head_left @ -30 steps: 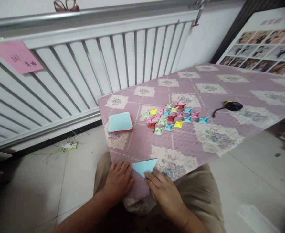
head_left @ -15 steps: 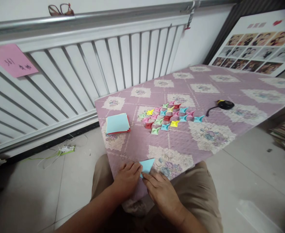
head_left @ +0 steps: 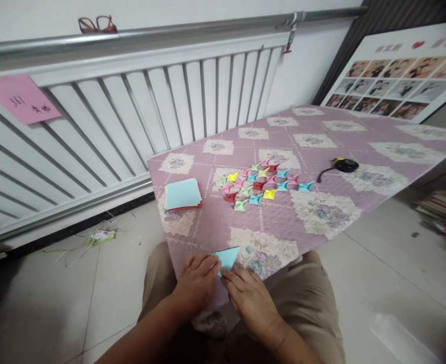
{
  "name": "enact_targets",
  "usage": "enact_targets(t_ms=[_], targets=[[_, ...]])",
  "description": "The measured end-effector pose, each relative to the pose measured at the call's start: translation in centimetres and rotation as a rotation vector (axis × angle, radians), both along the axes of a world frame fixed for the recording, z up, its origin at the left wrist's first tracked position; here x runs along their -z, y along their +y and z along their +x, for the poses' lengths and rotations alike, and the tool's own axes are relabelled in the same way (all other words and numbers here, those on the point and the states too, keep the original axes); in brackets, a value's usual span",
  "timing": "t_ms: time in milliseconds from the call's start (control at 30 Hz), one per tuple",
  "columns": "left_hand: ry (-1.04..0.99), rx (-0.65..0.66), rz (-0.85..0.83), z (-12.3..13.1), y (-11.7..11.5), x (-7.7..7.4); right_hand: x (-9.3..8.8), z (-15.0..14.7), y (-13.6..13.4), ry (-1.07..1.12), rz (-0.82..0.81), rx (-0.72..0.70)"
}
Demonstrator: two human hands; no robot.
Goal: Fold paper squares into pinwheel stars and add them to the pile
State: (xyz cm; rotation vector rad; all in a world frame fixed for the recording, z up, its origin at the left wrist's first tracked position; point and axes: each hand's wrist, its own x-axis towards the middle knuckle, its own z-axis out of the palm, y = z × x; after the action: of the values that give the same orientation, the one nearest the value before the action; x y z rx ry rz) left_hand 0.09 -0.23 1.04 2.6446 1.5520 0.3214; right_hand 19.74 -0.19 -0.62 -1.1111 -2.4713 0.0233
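Note:
A light-blue sheet of folding paper [head_left: 228,257], folded to a triangle, lies flat near the table's front edge. My left hand [head_left: 199,277] holds its left corner, fingers bent together over the paper. From the lower right, my right hand [head_left: 248,298] has its fingertips pressed together on the lower edge, close to the left fingers. Both hands cover part of the sheet. Beyond them, several small folded paper pieces [head_left: 259,186] in pink, green, yellow, red and blue stand in rows. A stack of square paper [head_left: 183,194], light blue on top with red below, sits to the left.
A patterned pink cloth [head_left: 211,222] covers the table. At its right lies a black object with a short strap [head_left: 345,165]. A white radiator [head_left: 192,101] runs behind the table, with glasses [head_left: 97,25] above. A photo board [head_left: 397,76] leans at the back right.
The view has shifted slightly, moving most things a little left in the picture. Both hands stay on the blue paper, with hardly any visible movement on it.

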Motion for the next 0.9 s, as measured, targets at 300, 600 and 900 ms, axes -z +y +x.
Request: enact_targets(t_ms=[300, 600, 900], targets=[[0.061, 0.103, -0.173, -1.2, -1.6, -0.7, 0.6, 0.3, -0.3, 0.052, 0.016, -0.022], [0.036, 0.15, -0.276, -1.6, -1.5, -1.0, -0.1, 1.2, -0.8, 0.117, -0.016, -0.057], [0.001, 0.13, -0.303, -1.1, -1.8, -1.6, -1.6, -0.1, 0.3, 0.423, -0.143, 0.05]])
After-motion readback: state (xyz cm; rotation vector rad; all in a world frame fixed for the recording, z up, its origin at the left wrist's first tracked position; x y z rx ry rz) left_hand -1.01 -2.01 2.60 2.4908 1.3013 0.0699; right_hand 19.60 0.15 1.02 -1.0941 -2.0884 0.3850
